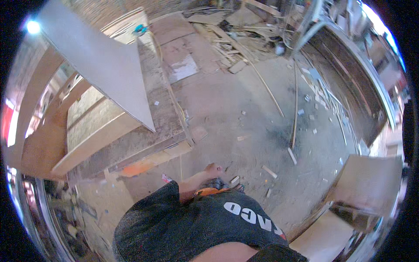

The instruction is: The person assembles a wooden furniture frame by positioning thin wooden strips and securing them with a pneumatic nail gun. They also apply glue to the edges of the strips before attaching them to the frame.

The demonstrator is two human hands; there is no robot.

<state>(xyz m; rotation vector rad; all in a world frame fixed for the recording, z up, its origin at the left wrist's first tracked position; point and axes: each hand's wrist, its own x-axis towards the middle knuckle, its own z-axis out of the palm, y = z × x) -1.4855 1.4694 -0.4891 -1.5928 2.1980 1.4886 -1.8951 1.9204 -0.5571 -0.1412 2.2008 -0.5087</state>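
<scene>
My left arm comes out of a dark sleeve and bends across in front of my body. My left hand point(214, 168) is small and blurred at the end of it, above the floor, and its fingers cannot be made out. Just below that forearm, an orange item point(210, 191) shows at the hem of my dark shirt. Bare skin of what seems to be my right arm point(227, 252) crosses the lower edge, beside a dark sleeve. My right hand is out of the picture. Nearest to my left hand is a wooden workbench point(168, 118).
On the bench stands a wooden panel frame point(98, 61), its corner jutting toward me. A teal tool point(139, 29) lies farther back. Long strips point(266, 89) and several scraps point(269, 171) litter the floor. Boards point(369, 183) stand at right, near a long wooden piece point(349, 74).
</scene>
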